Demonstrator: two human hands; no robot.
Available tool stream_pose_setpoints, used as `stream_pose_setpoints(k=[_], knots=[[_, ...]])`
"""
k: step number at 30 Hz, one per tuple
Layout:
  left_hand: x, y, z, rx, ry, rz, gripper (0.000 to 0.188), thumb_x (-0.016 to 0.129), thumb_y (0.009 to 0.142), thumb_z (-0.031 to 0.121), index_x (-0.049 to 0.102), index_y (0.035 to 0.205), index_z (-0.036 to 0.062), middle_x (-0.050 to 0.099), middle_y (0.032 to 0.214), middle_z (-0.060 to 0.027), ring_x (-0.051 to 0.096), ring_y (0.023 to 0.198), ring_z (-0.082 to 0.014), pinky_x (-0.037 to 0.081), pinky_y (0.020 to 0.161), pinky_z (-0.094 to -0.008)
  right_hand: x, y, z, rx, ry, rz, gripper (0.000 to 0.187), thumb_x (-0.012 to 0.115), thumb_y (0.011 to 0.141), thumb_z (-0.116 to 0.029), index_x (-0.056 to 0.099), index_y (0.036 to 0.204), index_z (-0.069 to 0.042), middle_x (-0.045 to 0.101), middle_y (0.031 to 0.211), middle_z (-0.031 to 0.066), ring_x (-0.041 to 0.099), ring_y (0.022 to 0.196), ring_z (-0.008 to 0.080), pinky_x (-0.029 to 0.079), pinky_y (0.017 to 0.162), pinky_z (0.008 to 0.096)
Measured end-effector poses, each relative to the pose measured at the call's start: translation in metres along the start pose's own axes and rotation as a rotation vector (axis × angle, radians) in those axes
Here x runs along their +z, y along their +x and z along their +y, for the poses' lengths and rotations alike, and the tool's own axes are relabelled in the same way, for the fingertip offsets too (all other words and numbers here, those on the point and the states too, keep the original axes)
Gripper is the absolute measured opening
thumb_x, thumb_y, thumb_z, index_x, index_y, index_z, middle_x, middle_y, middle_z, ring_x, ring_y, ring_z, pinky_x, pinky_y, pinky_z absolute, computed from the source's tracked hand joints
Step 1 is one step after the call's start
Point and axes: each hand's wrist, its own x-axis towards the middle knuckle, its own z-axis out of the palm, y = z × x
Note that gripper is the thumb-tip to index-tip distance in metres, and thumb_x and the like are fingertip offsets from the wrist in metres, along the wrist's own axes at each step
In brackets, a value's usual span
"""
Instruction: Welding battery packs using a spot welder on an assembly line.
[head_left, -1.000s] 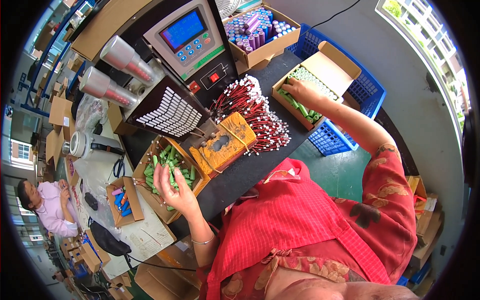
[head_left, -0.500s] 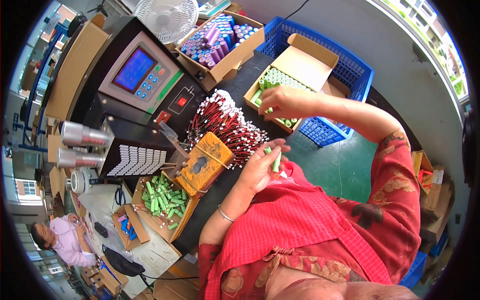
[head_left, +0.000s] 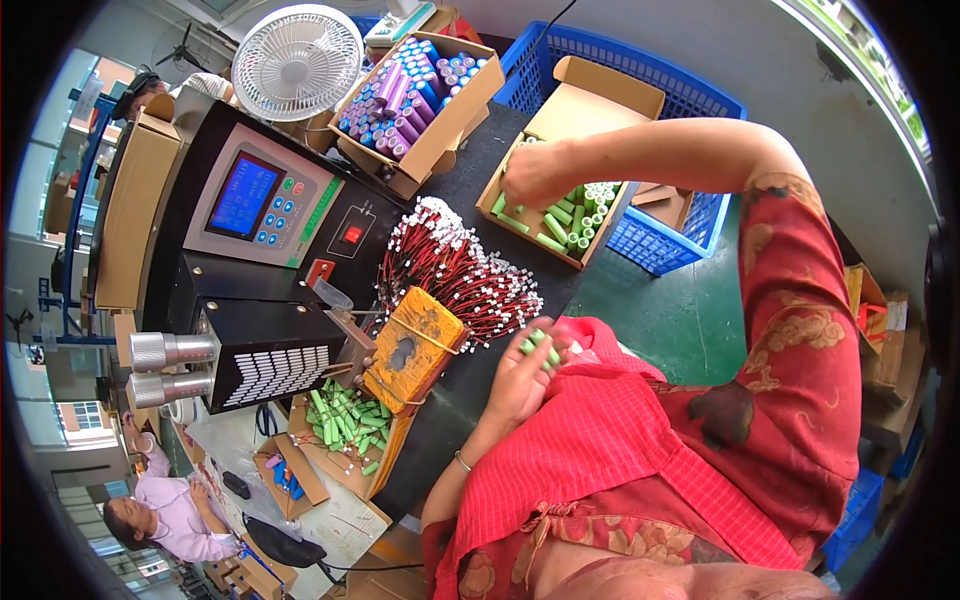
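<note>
My left hand (head_left: pixel 518 385) is closed around green battery cells (head_left: pixel 540 346), at least two by their visible ends, in front of the red apron. My right hand (head_left: pixel 537 176) reaches down into an open cardboard box (head_left: pixel 584 262) of green cells (head_left: pixel 566 222). Its fingers are curled at the box's left side, and what they grip, if anything, is hidden. Some cells in the box stand upright, others lie loose. Between my hands and the machine is a bunch of red and black wires with white connectors (head_left: pixel 455 270).
On the left stands a black machine (head_left: pixel 270 345) with a blue screen, beside an orange block (head_left: pixel 415 345). Wired green cells (head_left: pixel 345 420) lie below it. A box of purple and blue cells (head_left: pixel 408 100), a fan (head_left: pixel 297 62) and a blue crate (head_left: pixel 660 250) stand behind. A person (head_left: pixel 180 510) sits lower left.
My right hand has moved left and down into the cell box. The left hand showed one cell upright; now more cell ends show in it. The whole view has shifted slightly.
</note>
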Motion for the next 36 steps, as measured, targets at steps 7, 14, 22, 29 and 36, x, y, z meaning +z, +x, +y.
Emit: stream_pose_setpoints(k=[7,14,22,29,36], knots=[[0.020,0.026,0.016,0.089,-0.204,-0.090,0.037,0.055,0.085,0.007,0.044,0.121,0.0085,0.047,0.124,-0.0090,0.046,0.116,-0.0249,0.045,0.092,-0.0377,-0.052,-0.027,-0.088,0.463,1.367,-0.192,0.027,0.066,0.074,-0.028,0.067,0.080,-0.001,0.063,0.063,0.0080,0.059,0.055,0.0149,0.048,0.051,0.0296],[0.022,0.013,-0.004,-0.206,0.095,-0.063,0.034,0.060,0.079,-0.004,0.047,0.109,0.0067,0.055,0.093,-0.0058,0.056,0.076,-0.0134,0.047,0.068,-0.0239,0.018,0.012,-0.039,0.766,0.628,-0.065,0.013,0.056,0.069,-0.013,0.063,0.069,-0.001,0.061,0.069,0.0188,0.061,0.067,0.0348,0.050,0.063,0.0409],[-0.008,0.000,-0.010,-0.060,-0.291,0.008,0.019,0.048,0.091,0.018,0.048,0.109,0.0113,0.056,0.097,-0.0083,0.057,0.090,-0.0213,0.049,0.086,-0.0400,-0.011,-0.005,-0.052,0.520,0.494,0.285,0.016,0.059,0.065,-0.013,0.058,0.076,-0.001,0.058,0.075,0.0158,0.059,0.073,0.0327,0.048,0.064,0.0412],[-0.014,-0.011,-0.003,-0.128,-0.516,-0.080,0.029,0.042,0.093,0.031,0.046,0.114,0.0109,0.055,0.108,-0.0144,0.056,0.101,-0.0298,0.052,0.080,-0.0401,-0.040,-0.013,-0.125,-0.199,0.848,0.320,0.020,0.062,0.075,-0.008,0.056,0.092,0.001,0.057,0.086,0.0146,0.057,0.077,0.0306,0.048,0.068,0.0377],[-0.012,-0.030,-0.010,-0.101,-0.152,-0.094,0.034,0.052,0.088,0.007,0.038,0.119,0.0115,0.053,0.107,-0.0107,0.056,0.101,-0.0219,0.051,0.079,-0.0306,0.001,0.045,-0.093,0.481,0.599,0.351,0.025,0.060,0.077,-0.025,0.058,0.077,0.000,0.059,0.072,0.0170,0.059,0.069,0.0346,0.048,0.065,0.0424]])
